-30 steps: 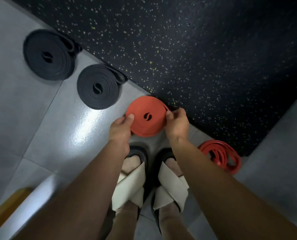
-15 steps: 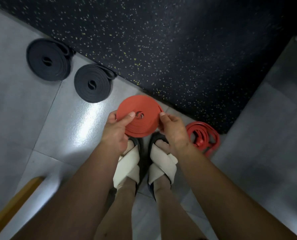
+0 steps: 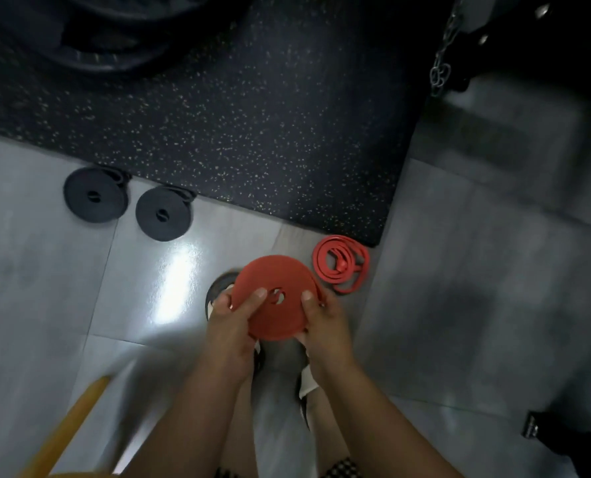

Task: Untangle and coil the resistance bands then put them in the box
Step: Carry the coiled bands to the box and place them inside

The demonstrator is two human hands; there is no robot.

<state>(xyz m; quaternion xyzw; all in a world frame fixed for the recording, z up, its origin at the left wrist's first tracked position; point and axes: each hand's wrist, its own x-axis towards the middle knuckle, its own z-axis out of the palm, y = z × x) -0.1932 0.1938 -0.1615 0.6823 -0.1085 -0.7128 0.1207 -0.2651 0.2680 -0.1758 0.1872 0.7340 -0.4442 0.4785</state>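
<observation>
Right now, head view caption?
Person's left hand and right hand grip coiled red band; two black coils, loose red band on floor.

Dim overall, white glare patch on glossy floor tiles (image 3: 176, 284), motion blur throughout, dark corners

The red coil (image 3: 280, 319) hides most of the sandals (image 3: 218, 289); the yellow pole (image 3: 76, 419) is cut off.
</observation>
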